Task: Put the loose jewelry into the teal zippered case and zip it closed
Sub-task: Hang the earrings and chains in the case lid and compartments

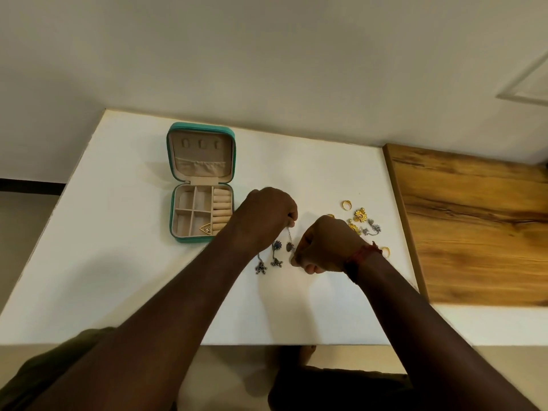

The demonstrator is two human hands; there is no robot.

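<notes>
the teal case [189, 239] is laid open on the white tabletop [118, 262], toward its far left, with the lid folded flat away from the person. a gold triangular pendant [206, 229] is seen in a near compartment of the base, beside the ring rolls [222, 209]. the left hand [264, 215] is held just right of the case; its fingers [292, 222] are pinched on the upper end of a silver chain piece [290, 243]. the lower end of that piece is grasped by the curled fingers [296, 258] of the right hand [323, 247]. two more silver dangling pieces [276, 253] are laid on the tabletop just left of it. a loose group of gold and silver jewelry [360, 222] is located right of the right hand, with a gold ring [346, 204] beyond it and another gold ring [385, 250] near the red wrist thread [363, 255]. a wooden board [474, 226] is set along the tabletop's right side.
</notes>
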